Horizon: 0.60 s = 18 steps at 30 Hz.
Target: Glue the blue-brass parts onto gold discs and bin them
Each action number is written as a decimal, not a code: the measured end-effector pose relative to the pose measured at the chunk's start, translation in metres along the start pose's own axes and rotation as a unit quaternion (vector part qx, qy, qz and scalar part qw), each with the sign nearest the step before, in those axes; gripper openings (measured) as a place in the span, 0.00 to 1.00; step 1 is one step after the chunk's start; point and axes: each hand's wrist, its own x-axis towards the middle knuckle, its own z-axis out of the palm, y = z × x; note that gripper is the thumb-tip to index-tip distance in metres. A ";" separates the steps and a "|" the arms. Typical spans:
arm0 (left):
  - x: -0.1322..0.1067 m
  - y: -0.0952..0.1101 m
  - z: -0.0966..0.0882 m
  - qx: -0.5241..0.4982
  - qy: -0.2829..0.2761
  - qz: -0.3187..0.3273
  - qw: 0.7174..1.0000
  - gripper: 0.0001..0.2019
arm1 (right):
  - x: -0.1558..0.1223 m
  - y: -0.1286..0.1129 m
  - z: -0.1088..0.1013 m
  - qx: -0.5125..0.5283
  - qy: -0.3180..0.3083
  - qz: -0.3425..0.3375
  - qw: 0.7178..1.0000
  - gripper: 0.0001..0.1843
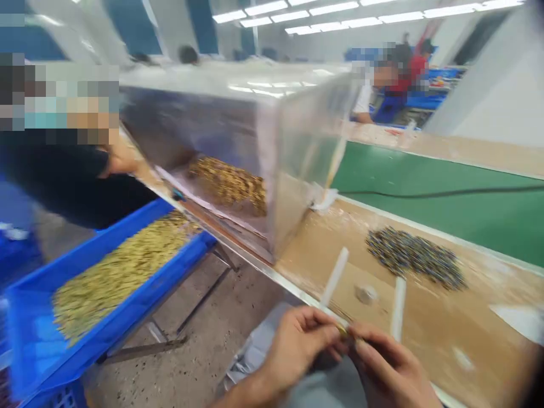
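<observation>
My left hand point(297, 343) is closed in a pinch, with a small brass-coloured piece point(342, 330) between thumb and forefinger. Close against it, my right hand point(385, 360) also pinches, its fingertips almost meeting the left ones. Whatever sits in the right fingers is too small and blurred to name. Both hands are above my lap at the front edge of the wooden workbench point(297, 258). Just beyond them lie two white strips, the left strip point(335, 277) and the right strip point(398, 309), with a small round whitish object point(366, 293) between them. Farther back is a pile of thin dark pieces point(414, 258).
A clear-walled box point(297, 164) on the bench holds a heap of gold-coloured pieces point(229, 184). At left, a blue tray point(32, 300) carries many yellowish pieces point(123, 272). A co-worker point(63, 170) sits beyond it. A green belt point(433, 181) runs behind the bench.
</observation>
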 end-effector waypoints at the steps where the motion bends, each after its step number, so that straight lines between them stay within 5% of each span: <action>1: -0.002 0.003 0.001 -0.002 -0.001 -0.011 1.000 0.30 | -0.003 -0.009 0.003 0.032 -0.014 0.012 0.999 0.28; 6: 0.017 0.010 0.006 -0.012 0.008 -0.065 0.998 0.16 | 0.015 -0.030 0.006 0.188 -0.051 0.037 0.980 0.23; 12: 0.024 0.010 0.024 0.024 0.006 -0.090 0.996 0.17 | 0.018 -0.028 -0.008 0.141 -0.075 -0.024 0.987 0.11; 18: 0.031 0.009 0.032 0.040 -0.015 -0.125 0.991 0.16 | 0.026 -0.027 -0.020 0.131 -0.098 0.015 0.986 0.11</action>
